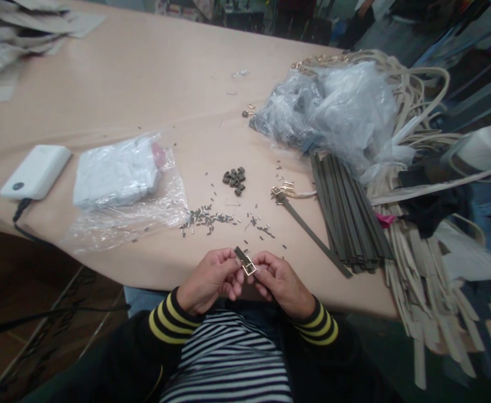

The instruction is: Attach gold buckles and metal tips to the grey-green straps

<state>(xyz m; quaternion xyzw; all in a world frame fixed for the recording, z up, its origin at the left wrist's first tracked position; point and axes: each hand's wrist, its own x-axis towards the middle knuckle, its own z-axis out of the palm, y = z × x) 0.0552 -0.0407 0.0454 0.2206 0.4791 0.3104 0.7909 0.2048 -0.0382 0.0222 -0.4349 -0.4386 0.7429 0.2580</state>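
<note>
Both hands meet at the table's near edge around a dark olive strap [239,254] with a gold buckle [249,267]. My left hand [214,280] pinches the strap beside the buckle. My right hand [282,282] has its fingers closed at the buckle's other side; the rest of the strap is hidden there. Beyond my hands lie many tiny dark and metallic pieces [207,218] and a small heap of dark olive loops [234,179]. To the right rests another olive strap [312,232] with a gold buckle [277,193] at its far end.
A bundle of olive straps [348,218] lies right, beside hanging beige straps [421,285]. Clear plastic bags [329,106] are heaped behind. At left are a wrapped white packet [115,173] and a white power bank [36,170] with a black cable. Fabric pieces [10,45] lie far left.
</note>
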